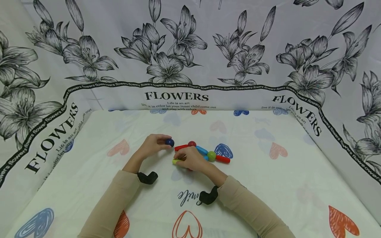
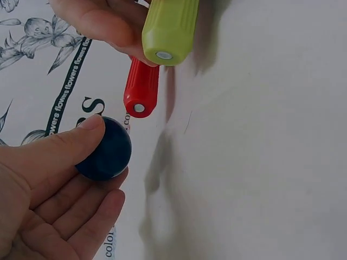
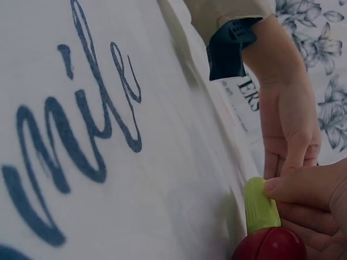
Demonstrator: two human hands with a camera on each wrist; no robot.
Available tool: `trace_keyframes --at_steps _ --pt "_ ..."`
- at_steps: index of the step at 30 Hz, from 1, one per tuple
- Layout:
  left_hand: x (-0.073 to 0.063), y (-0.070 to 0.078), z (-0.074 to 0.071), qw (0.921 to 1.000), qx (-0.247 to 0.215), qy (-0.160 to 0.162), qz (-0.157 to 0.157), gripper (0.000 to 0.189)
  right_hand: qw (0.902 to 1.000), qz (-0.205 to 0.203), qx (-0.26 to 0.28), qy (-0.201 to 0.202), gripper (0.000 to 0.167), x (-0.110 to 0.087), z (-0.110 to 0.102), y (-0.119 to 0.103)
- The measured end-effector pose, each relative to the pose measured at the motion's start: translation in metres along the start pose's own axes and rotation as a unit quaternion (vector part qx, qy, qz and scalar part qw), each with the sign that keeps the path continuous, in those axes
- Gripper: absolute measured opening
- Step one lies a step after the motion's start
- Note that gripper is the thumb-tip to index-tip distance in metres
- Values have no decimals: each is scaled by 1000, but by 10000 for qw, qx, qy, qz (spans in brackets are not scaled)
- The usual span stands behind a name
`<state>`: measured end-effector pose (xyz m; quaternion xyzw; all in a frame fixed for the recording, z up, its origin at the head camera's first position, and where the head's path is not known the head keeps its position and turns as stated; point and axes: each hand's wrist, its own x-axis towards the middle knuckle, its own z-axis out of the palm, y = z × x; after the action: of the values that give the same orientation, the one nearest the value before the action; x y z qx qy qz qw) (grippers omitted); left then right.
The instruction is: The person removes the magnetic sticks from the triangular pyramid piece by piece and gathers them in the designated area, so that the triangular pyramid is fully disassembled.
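Observation:
My left hand [image 1: 152, 146] pinches a dark blue ball [image 1: 169, 142] between thumb and fingers, just left of a red ridged rod [image 1: 180, 147]. With thumb and fingers my right hand [image 1: 192, 159] holds a yellow-green ridged rod [image 3: 261, 205], whose one end meets a red ball [image 3: 271, 245] in the right wrist view. Silvery discs show in the near ends of the red and yellow-green rods in the left wrist view. Behind the right hand, the red rod joins another red ball [image 1: 191, 143], then a blue rod [image 1: 202, 150], a green ball [image 1: 211, 155] and a second red rod [image 1: 223, 159]. The right hand partly hides this structure.
A white cloth with printed hearts [image 1: 278, 150] and lettering covers the table. Flower-printed curtains [image 1: 178, 66] stand around its back and sides. Each wrist wears a black camera device, the left one [image 1: 148, 178] and the right one [image 1: 209, 195].

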<state>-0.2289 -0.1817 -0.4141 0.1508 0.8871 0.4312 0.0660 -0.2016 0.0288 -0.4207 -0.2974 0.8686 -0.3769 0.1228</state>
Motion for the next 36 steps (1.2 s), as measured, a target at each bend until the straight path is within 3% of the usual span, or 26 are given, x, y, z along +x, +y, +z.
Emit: trace_keyframes --at_steps 9,18,26,36 --pt "13 0 1 9997 -29 107 -233 46 9993 79 355 116 19 -6 -7 3" --pt "27 0 0 9992 -162 148 -328 48 9988 106 363 311 18 -11 -13 6" --pt "40 -1 -1 9976 -508 100 -456 51 9983 33 351 458 19 -14 -18 10" --pt "56 -5 2 9977 -450 67 -501 50 9952 -217 461 839 16 -19 -29 17"
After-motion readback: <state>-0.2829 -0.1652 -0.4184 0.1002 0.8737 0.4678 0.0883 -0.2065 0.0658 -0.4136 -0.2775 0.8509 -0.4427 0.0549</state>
